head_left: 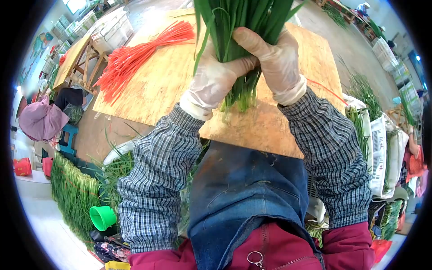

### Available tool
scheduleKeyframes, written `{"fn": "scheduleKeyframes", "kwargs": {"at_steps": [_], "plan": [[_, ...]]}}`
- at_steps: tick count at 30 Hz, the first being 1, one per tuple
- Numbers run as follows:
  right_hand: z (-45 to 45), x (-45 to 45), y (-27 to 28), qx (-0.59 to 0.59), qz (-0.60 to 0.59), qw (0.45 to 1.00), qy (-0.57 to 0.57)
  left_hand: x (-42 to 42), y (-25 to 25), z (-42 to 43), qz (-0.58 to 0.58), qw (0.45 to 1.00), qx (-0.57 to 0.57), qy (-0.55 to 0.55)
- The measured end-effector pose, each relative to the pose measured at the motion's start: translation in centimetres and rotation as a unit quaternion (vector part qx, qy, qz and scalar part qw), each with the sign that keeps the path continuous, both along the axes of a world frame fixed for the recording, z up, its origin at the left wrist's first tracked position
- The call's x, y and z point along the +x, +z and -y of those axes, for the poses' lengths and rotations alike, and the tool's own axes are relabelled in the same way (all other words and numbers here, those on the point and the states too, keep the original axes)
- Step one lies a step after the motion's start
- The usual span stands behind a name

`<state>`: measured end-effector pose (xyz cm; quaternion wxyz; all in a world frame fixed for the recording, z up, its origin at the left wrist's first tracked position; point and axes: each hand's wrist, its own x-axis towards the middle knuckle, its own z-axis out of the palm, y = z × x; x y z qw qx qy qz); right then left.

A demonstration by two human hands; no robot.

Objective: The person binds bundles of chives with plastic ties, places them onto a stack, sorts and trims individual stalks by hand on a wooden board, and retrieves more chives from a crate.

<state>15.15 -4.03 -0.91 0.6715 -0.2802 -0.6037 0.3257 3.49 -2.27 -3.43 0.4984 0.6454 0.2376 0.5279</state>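
Above the wooden board, a bunch of garlic chives [245, 20] is gripped between both hands, long green leaves toward the top of the view and pale stem ends hanging down. My left hand [210, 80], in a thin whitish glove, is closed around the left side of the bunch. From the right, my right hand [275, 63], gloved the same way, wraps the bunch with its thumb laid across the leaves. The two thumbs come close together in front. A pile of thin red plastic ties [139, 56] lies on the board to the left.
The wooden board [153, 92] lies in front of me, with one loose red tie [326, 90] at its right. At left are stacked chives [74, 193], a green cup [102, 218], a blue stool [68, 138] and a bent-over person [42, 118]. A white crate [379, 155] stands at right.
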Motion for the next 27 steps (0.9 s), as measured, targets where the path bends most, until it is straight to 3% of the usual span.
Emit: {"fn": "scheduleKeyframes", "kwargs": {"at_steps": [2, 3, 6, 7, 8, 10, 11, 12, 15, 16, 17, 19, 20, 27], "plan": [[-0.1, 0.2, 0.0, 0.001, -0.002, 1.0, -0.016, 0.5, 0.5, -0.1, 0.006, 1.0, -0.003, 0.014], [-0.5, 0.4, 0.6, 0.05, 0.057, 0.994, -0.08, 0.9, 1.0, -0.1, 0.026, 0.999, -0.015, -0.017], [0.6, 2.0, 4.1, 0.005, 0.013, 0.998, -0.066, 3.1, 3.5, -0.4, -0.038, 0.999, 0.03, -0.008], [0.8, 3.1, 5.3, 0.01, 0.067, 0.992, -0.108, 4.4, 3.7, -0.9, 0.007, 0.998, 0.061, -0.026], [1.0, 4.3, 5.8, 0.01, 0.095, 0.986, -0.136, 5.1, 4.5, -1.5, -0.076, 0.996, 0.037, -0.038], [-0.1, 7.8, 7.0, -0.017, 0.13, 0.976, -0.173, 7.8, 6.1, -1.9, -0.043, 0.99, 0.02, -0.132], [-0.4, 9.7, 6.7, -0.046, 0.137, 0.973, -0.182, 9.3, 6.1, -2.8, -0.053, 0.983, 0.059, -0.165], [-1.6, 12.2, 6.2, -0.107, 0.099, 0.977, -0.158, 11.1, 5.8, -3.6, -0.079, 0.982, 0.028, -0.171], [0.1, 14.8, 5.8, -0.304, 0.135, 0.913, -0.236, 16.4, 4.1, -5.6, -0.205, 0.965, -0.013, -0.161], [-2.0, 18.0, 2.6, -0.287, 0.015, 0.94, -0.182, 17.9, 3.3, -6.0, -0.276, 0.951, 0.009, -0.139], [-3.1, 20.4, 0.8, -0.299, 0.016, 0.934, -0.196, 18.9, 2.4, -5.8, -0.238, 0.948, -0.06, -0.204], [-3.7, 22.3, -1.2, -0.305, 0.024, 0.923, -0.233, 21.9, -0.8, -7.5, -0.266, 0.932, -0.101, -0.223], [-3.3, 22.6, -1.6, -0.343, -0.045, 0.903, -0.254, 23.0, -1.8, -7.7, -0.263, 0.928, -0.126, -0.233], [-4.8, 27.5, -5.5, -0.391, -0.036, 0.871, -0.296, 27.1, -4.6, -8.7, -0.228, 0.902, -0.229, -0.285]]}}
